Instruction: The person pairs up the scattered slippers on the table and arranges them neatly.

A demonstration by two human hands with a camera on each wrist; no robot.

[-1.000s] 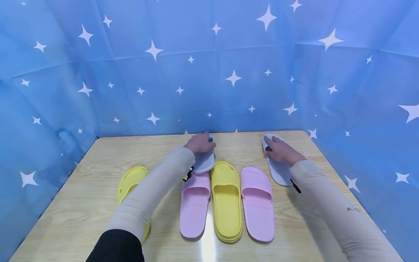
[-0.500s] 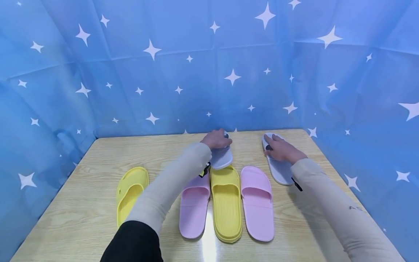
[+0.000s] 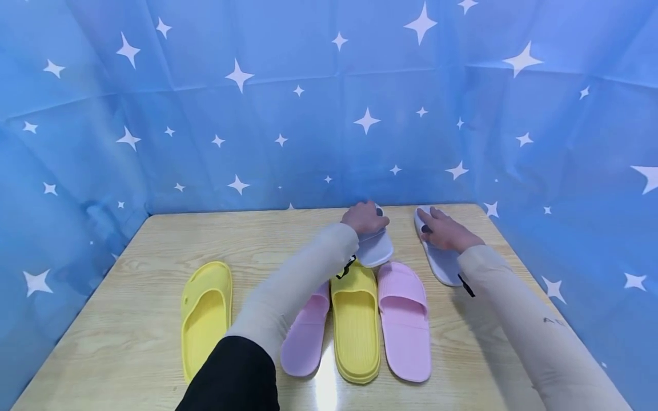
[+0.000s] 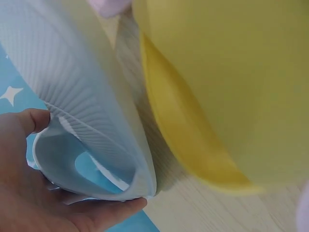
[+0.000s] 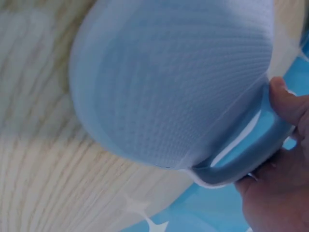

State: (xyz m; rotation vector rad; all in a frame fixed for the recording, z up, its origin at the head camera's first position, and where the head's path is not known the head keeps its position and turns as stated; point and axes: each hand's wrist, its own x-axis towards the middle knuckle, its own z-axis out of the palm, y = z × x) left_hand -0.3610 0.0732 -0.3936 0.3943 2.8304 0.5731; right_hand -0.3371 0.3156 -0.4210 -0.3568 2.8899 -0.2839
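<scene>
At the back of the table, my left hand [image 3: 366,218] grips a pale white slipper [image 3: 376,251] by its strap. In the left wrist view, the thumb and a finger lie at opposite sides of the strap [image 4: 77,169]. To the right, my right hand [image 3: 446,229] holds the other pale slipper [image 3: 443,265] by its strap, seen close in the right wrist view with the strap [image 5: 251,150] between thumb and fingers. The toe parts are partly covered by the hands. Below the left slipper are a yellow slipper [image 3: 357,337] and a pink slipper [image 3: 407,342].
A second pink slipper [image 3: 303,342], partly behind the left sleeve, lies left of the middle yellow one. Farther left lies another yellow slipper [image 3: 205,319]. All are on the wooden table [image 3: 133,319]. A blue star-patterned cloth [image 3: 288,114] stands behind and along both sides.
My left hand has carried its pale slipper rightward along the back, from above the left pink slipper to above the gap between the middle yellow and right pink ones. My right hand has barely moved.
</scene>
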